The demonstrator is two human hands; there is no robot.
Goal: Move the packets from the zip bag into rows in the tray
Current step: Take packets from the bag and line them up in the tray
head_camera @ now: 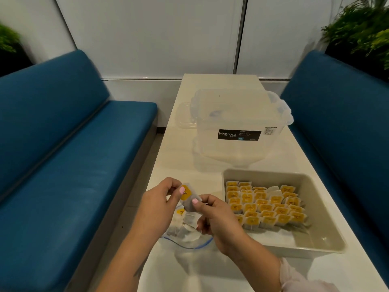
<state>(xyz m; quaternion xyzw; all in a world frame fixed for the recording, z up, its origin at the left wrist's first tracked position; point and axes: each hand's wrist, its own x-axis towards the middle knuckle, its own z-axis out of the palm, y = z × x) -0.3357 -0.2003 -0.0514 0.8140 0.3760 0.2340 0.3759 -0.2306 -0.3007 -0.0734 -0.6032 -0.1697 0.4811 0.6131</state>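
Above the open zip bag [187,234], at the near left of the white table [210,85], I had one yellow-labelled packet [188,196] held between both hands. My left hand [160,199] pinched its upper left edge between thumb and fingertips, and my right hand [212,213] pinched its lower right corner under the thumb, with the other right fingers curled loosely below. Both forearms came in from the bottom of the view, wrists bent slightly inward so the hands met over the bag's mouth.

I judged the main risk to be the packet's string or a second packet clinging to it, since more packets [183,226] lay loose in the bag just beneath; lifting away quickly could have dragged one out onto the table. The tray [328,218] sat just to the right, already holding several rows [265,205], some overlapped and tilted, with bare floor left along its near side. Setting the new packet down carelessly there could have knocked the nearest row askew.
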